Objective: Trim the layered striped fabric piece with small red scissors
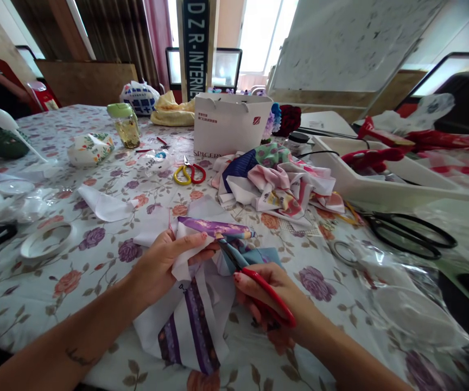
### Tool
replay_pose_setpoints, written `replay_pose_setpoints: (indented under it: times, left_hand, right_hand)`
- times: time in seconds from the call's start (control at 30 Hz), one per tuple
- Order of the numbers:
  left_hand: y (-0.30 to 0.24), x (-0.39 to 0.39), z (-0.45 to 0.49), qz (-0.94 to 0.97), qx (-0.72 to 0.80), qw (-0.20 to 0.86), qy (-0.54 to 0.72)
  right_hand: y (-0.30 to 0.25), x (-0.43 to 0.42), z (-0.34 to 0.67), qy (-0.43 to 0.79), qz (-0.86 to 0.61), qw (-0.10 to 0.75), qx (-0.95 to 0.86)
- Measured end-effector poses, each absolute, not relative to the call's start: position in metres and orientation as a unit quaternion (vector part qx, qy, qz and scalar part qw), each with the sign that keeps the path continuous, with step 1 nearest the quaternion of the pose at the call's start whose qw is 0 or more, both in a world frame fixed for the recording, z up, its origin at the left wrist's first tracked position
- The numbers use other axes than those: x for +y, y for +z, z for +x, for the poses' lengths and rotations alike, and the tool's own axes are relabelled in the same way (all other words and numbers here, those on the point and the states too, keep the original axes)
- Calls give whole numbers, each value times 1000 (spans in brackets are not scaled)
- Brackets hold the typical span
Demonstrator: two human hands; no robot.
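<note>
Head view: left hand [167,259] pinches purple-and-white printed fabric [214,226] above bench [100,258]; right hand [277,279] grips red-handled scissors [274,298], tips beside left thumb. Likely risk: nicked thumb if fabric slips.

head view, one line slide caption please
Above a floral tablecloth, the left hand holds purple-patterned fabric while the right hand brings red-handled scissors to it.

Floral-clothed table [96,263]: white paper bag [227,122], fabric heap [277,182], white ring [41,256], jar [127,133].
</note>
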State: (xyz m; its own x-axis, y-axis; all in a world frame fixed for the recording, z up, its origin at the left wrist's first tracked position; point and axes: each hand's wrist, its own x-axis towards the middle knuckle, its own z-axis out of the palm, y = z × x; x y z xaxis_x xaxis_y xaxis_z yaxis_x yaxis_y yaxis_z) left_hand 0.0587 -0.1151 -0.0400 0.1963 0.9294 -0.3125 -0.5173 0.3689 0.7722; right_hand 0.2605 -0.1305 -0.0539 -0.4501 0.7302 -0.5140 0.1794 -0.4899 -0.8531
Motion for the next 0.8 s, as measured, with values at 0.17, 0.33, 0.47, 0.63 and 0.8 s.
replay_pose_setpoints:
  times: [0.17,0.33,0.47,0.63,0.8]
  left_hand:
    - [-38,-116,57,245,394,734,497]
    - [-34,-117,58,237,393,739,493]
    - [-34,-117,59,236,398,738,491]
    - [-33,-118,59,244,391,746,481]
    - [-31,-117,58,261,390,751,465]
  right_hand:
    - [-55,-130,262,694,-491,198,-488]
    - [-60,-128,265,678,-490,195,-512]
    - [-61,-128,267,675,-487,195,-519]
    - [-59,-130,268,673,-479,204,-526]
    - [-57,-128,268,672,-473,213,-528]
